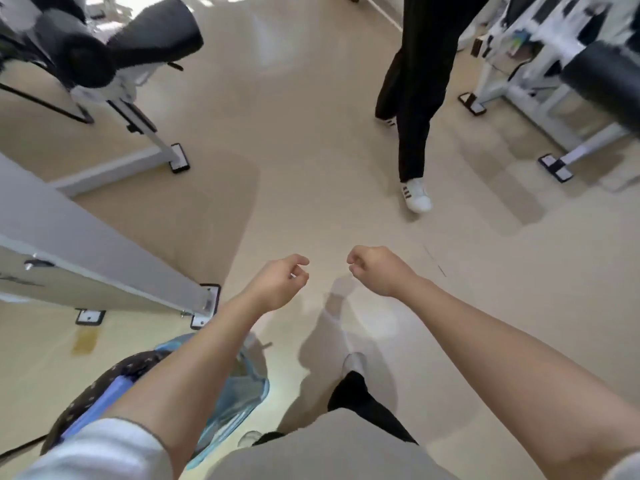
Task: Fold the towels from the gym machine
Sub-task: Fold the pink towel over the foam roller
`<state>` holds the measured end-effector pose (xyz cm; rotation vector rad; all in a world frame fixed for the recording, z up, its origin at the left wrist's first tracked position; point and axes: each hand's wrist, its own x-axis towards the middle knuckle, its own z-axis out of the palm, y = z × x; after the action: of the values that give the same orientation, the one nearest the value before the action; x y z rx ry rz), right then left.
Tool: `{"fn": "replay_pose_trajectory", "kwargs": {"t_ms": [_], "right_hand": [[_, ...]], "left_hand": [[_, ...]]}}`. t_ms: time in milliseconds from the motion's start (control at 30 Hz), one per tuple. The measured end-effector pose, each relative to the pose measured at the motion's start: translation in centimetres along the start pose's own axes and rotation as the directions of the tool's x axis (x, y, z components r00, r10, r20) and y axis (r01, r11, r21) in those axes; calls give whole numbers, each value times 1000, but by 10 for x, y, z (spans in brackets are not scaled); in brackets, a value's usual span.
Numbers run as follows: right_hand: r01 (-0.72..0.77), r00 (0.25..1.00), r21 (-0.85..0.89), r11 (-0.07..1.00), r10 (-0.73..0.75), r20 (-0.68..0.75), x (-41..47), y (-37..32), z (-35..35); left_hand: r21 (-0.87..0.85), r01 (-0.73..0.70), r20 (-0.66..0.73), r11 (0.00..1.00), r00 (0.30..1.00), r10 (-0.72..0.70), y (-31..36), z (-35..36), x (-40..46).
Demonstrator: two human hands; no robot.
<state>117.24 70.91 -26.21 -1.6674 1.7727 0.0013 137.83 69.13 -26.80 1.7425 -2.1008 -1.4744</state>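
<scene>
Closest to you, low on your left side, a blue translucent bag (pixel 242 393) sits on the floor (pixel 311 150) with a dark speckled cloth item (pixel 104 382) beside it; whether either holds towels cannot be told. No towel shows plainly anywhere in view, so the task's thing cannot be placed relative to your hands.

Your forearms reach forward over the floor. Your left hand (pixel 277 282) hangs with its fingers loosely curled and nothing between them. Your right hand (pixel 375 268) is curled in the same way, knuckles up, and it too holds nothing. The two hands are near each other but apart, both in the air above bare floor, touching nothing.

To your left, just beyond the bag, the grey frame of a gym machine (pixel 86 244) runs down to a foot plate on the floor. Further ahead on the left stands another machine with black padded rollers (pixel 138 32).

Ahead on the right, another person's legs in black trousers (pixel 415 81) stand on the floor, with a white shoe (pixel 417 195) pointed toward you. Beyond them, at the far right, is a white-framed machine (pixel 554 98) with a black pad.
</scene>
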Motion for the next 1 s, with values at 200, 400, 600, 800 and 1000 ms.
{"fn": "replay_pose_trajectory", "kwargs": {"t_ms": [200, 400, 600, 800, 1000], "right_hand": [[-46, 995, 18, 999, 48, -88, 35, 69, -84], [-80, 993, 42, 996, 83, -82, 95, 102, -136], [-115, 987, 70, 991, 122, -107, 201, 129, -196], [-270, 952, 186, 945, 291, -94, 311, 157, -282], [-353, 854, 382, 854, 461, -243, 368, 204, -387]], "left_hand": [[-119, -105, -19, 987, 994, 104, 106, 14, 84], [-117, -142, -33, 983, 990, 139, 156, -11, 170], [-147, -176, -47, 973, 984, 171, 187, -53, 301], [-48, -187, 64, 981, 980, 190, 248, -118, 453], [32, -342, 159, 939, 930, 333, 357, -160, 567]]}}
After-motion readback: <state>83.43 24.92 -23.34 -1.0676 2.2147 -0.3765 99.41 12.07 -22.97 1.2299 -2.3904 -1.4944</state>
